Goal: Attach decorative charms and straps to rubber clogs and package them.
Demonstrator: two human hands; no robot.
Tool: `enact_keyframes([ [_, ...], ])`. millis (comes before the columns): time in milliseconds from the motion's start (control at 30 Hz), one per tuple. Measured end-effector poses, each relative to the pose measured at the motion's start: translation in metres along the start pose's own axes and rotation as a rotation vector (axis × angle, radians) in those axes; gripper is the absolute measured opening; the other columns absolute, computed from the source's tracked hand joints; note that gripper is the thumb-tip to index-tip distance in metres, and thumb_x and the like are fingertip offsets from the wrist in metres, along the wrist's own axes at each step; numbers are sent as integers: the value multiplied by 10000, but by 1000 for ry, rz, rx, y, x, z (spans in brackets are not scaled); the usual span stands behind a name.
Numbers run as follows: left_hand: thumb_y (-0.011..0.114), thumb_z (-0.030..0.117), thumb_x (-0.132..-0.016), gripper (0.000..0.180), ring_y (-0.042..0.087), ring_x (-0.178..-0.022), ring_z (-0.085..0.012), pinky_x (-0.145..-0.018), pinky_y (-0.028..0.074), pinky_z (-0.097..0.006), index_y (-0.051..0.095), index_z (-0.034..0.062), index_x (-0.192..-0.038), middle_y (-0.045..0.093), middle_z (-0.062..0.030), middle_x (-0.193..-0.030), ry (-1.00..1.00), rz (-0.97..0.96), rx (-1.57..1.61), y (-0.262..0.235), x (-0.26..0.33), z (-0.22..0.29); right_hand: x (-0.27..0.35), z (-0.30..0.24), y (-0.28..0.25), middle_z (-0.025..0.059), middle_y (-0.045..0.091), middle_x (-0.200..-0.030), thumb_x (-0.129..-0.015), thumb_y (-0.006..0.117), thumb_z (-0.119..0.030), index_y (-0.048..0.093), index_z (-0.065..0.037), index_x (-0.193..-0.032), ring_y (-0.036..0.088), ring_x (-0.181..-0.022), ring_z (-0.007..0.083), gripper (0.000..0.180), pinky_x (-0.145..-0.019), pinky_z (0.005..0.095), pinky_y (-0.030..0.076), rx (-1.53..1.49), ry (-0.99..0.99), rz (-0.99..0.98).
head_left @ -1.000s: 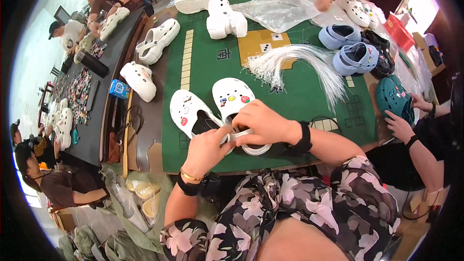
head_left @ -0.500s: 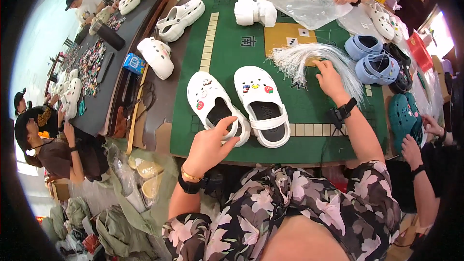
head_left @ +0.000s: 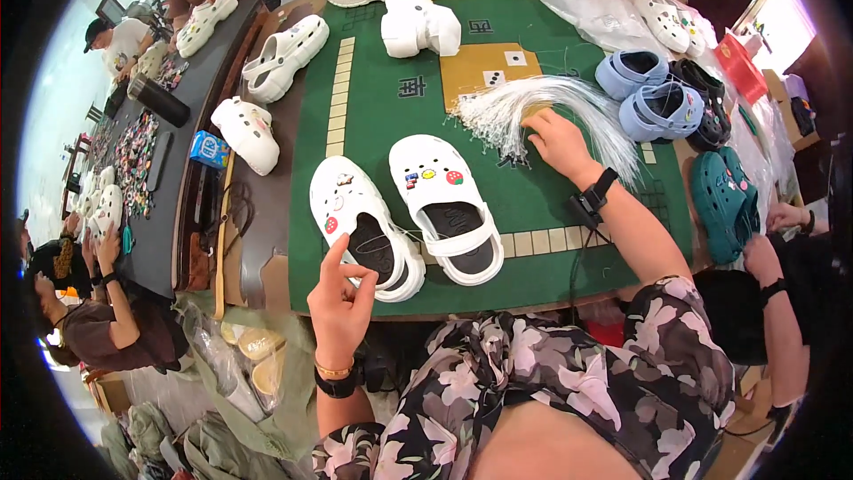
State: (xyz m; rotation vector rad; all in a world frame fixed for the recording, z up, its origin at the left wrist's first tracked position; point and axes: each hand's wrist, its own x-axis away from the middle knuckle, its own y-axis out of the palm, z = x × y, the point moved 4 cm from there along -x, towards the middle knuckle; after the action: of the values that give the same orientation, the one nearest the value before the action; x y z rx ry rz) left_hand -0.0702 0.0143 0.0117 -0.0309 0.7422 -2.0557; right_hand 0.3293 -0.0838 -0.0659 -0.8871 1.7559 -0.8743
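Note:
Two white clogs with small coloured charms lie side by side on the green mat [head_left: 533, 204]: the left clog [head_left: 364, 227] and the right clog [head_left: 447, 204]. My left hand [head_left: 342, 302] hovers at the near edge of the left clog, thumb and fingers pinched on a thin clear strand that runs toward the clogs. My right hand [head_left: 555, 142] reaches forward onto a bundle of clear plastic strands [head_left: 533, 107], fingers down among them.
More white clogs [head_left: 418, 22] lie at the mat's far side, others [head_left: 267, 80] to the left. Blue clogs [head_left: 653, 93], a dark pair [head_left: 706, 98] and teal clogs [head_left: 724, 200] sit at the right. Other people work at the left, top and right; a dark bottle [head_left: 158, 100] stands left.
My right hand left the clogs and reached forward to the strand bundle. My left hand drew back from the left clog toward me.

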Motion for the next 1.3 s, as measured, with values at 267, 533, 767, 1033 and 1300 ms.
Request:
enact_keyframes([
  [267,691,-37,-806,530,473,-509,-40,-480,397,-217,553,48,-1310,652,-28,-750,-48,-22,7,7,6,-10,2,10,10,85,586,-919,-805,654,-127,625,-84,-843,611,-882,299,65,-755,421,501,68,-12,-68],
  [533,691,-37,-806,497,452,-511,-48,-478,385,-217,570,42,-1282,643,-28,-737,-31,17,-8,5,8,-17,18,21,-17,142,626,-867,-802,587,-90,648,-51,-821,637,-844,332,75,-742,444,512,433,308,-185],
  [767,623,-44,-869,291,515,-567,-27,-496,403,-188,582,-2,-1154,633,-8,-755,-59,103,81,4,10,-19,45,0,-55,159,662,-846,-798,598,-85,649,-29,-800,650,-854,345,75,-726,449,522,244,392,-339],
  [1033,685,-10,-822,87,522,-544,-98,-499,416,-246,666,17,-903,642,-55,-750,-64,152,29,4,11,-25,57,-88,-77,112,645,-796,-776,650,-27,624,-36,-814,624,-757,292,46,-677,367,500,-464,55,-291],
  [1300,672,-19,-824,93,550,-561,-154,-528,435,-278,664,21,-907,607,-73,-748,52,94,-79,6,0,-13,77,-200,-46,141,629,-685,-807,632,-107,602,-40,-788,644,-654,344,76,-595,430,505,-713,-94,-595],
])
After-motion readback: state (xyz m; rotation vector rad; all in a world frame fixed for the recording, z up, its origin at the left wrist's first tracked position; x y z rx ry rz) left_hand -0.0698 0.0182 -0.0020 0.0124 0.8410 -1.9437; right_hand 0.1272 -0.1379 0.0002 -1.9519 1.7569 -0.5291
